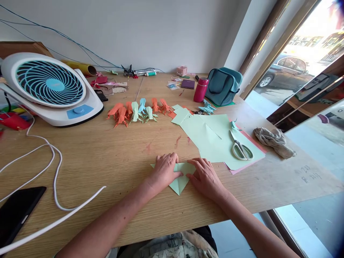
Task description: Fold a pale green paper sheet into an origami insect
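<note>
A pale green sheet of origami paper (179, 185), folded into a triangle with its point towards me, lies on the table near the front edge. Creases run across its middle. My left hand (164, 169) grips its left part, fingers curled at the far edge and thumb on the paper. My right hand (205, 178) holds the right part, fingers bent over the top edge and thumb near the centre. Both hands cover the side corners partly. Just beyond my right hand is a stack of larger green sheets (212, 147) with scissors (242, 149) on top.
Several folded orange, green and blue paper figures (135, 111) stand at the table's middle back. A white fan (51, 86), white cable (55, 172) and black phone (20, 211) lie left. A pink bottle (201, 89), teal bag (224, 86) and grey cloth (275, 141) are right.
</note>
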`<act>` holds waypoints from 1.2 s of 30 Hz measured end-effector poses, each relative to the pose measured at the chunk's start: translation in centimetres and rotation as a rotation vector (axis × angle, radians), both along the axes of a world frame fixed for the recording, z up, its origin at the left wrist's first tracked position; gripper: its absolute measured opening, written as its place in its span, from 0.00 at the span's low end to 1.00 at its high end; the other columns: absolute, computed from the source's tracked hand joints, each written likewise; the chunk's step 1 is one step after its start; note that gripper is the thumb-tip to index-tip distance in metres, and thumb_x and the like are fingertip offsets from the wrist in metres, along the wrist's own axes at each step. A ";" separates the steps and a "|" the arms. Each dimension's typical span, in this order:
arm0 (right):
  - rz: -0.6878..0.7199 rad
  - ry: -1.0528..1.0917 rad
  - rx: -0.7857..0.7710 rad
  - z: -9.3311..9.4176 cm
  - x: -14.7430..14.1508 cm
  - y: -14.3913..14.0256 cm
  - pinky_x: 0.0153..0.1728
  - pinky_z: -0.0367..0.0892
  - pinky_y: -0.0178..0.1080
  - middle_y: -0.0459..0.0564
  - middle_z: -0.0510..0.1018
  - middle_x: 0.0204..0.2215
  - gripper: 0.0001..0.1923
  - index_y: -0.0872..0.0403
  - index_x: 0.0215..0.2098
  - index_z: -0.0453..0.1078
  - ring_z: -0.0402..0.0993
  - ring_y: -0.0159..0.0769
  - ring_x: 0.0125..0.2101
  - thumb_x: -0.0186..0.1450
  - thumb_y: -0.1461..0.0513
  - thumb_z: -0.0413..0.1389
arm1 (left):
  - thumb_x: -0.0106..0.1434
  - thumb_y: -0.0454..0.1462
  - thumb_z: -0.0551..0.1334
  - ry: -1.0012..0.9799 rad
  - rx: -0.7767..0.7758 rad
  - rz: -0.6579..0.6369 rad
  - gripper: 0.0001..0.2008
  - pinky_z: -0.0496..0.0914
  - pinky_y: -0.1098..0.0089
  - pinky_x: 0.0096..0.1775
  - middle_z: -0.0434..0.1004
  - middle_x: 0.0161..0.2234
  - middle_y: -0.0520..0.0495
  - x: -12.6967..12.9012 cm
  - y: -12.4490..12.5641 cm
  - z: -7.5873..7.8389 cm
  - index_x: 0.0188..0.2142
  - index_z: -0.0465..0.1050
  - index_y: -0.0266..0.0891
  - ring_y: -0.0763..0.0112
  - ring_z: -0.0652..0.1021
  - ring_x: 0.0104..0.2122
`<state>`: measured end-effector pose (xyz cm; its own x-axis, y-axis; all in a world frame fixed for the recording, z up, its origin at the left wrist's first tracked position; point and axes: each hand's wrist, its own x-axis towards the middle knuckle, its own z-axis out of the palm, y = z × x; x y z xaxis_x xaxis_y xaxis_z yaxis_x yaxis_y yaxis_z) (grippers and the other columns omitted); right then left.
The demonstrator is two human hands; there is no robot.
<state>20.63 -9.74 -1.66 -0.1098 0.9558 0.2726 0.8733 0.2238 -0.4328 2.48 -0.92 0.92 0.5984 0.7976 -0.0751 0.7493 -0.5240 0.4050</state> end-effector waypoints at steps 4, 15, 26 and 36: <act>-0.038 0.101 0.011 0.2 0.4 0.6 0.45 0.63 0.47 0.54 0.77 0.44 0.16 0.51 0.51 0.69 0.71 0.45 0.43 0.65 0.61 0.59 | 0.59 0.35 0.69 -0.106 -0.090 -0.094 0.13 0.61 0.62 0.47 0.79 0.37 0.54 -0.5 0.4 0.6 0.41 0.68 0.43 0.65 0.78 0.38; 0.303 0.301 -0.305 4.3 0.4 3.3 0.30 0.59 0.34 0.44 0.74 0.28 0.05 0.54 0.32 0.74 0.66 0.30 0.28 0.65 0.61 0.58 | 0.57 0.34 0.66 -0.069 -0.183 -0.261 0.04 0.63 0.70 0.40 0.78 0.25 0.55 -1.4 1.5 5.8 0.26 0.76 0.41 0.70 0.74 0.28; -0.002 0.902 -0.295 2.5 0.2 6.9 0.24 0.46 0.35 0.40 0.55 0.20 0.24 0.53 0.23 0.59 0.49 0.28 0.23 0.65 0.45 0.56 | 0.56 0.49 0.70 -0.607 0.118 0.190 0.39 0.66 0.54 0.55 0.71 0.57 0.38 -5.8 7.3 6.5 0.63 0.60 0.41 0.56 0.72 0.54; 0.023 1.080 -0.342 1.1 -1.0 6.2 0.24 0.47 0.35 0.41 0.59 0.20 0.25 0.53 0.23 0.62 0.51 0.28 0.22 0.61 0.43 0.59 | 0.52 0.50 0.72 -0.932 -0.889 0.224 0.25 0.73 0.59 0.46 0.84 0.39 0.41 -1.9 4.0 2.3 0.41 0.80 0.33 0.56 0.81 0.40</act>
